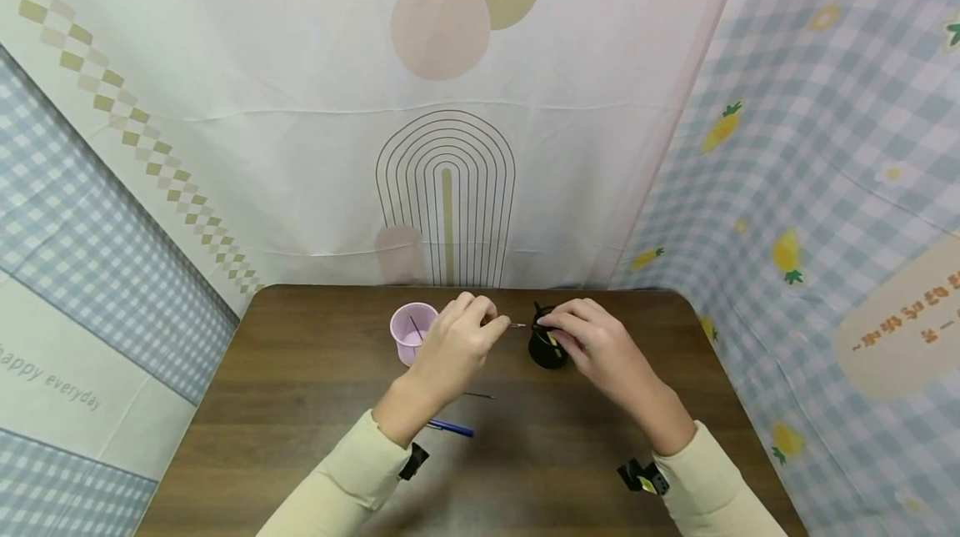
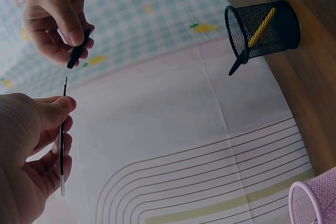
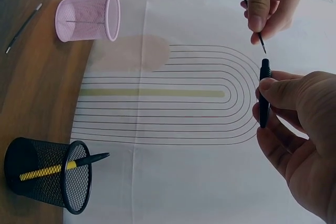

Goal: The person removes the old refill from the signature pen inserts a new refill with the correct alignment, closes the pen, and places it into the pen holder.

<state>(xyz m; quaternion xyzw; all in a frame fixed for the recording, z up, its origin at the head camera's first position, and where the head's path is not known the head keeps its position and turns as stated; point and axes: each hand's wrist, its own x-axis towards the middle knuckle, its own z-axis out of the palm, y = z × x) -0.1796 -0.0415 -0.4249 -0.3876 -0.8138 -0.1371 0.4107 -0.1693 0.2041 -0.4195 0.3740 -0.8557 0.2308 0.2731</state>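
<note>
My left hand [image 1: 448,347] pinches a thin pen refill [image 2: 62,148] with a dark tube, its pale metal tip pointing toward the right hand. In my right hand [image 1: 600,345] is a short black pen barrel [image 3: 264,100], held between thumb and fingers. In the right wrist view, the refill's tip stands just off the barrel's narrow end, with a small gap between them. Both hands are raised over the far part of the table, level with each other. Behind the right hand stands a black mesh pen holder [image 3: 39,153] with a yellow-and-black pen [image 3: 47,171] in it.
A pink mesh pen holder [image 1: 401,345], with a thin dark stick inside, stands left of the left hand. Nearer on the brown table [image 1: 525,470] lie another refill [image 3: 23,27] and a blue pen [image 1: 453,429]. Patterned cloth hangs behind and at both sides.
</note>
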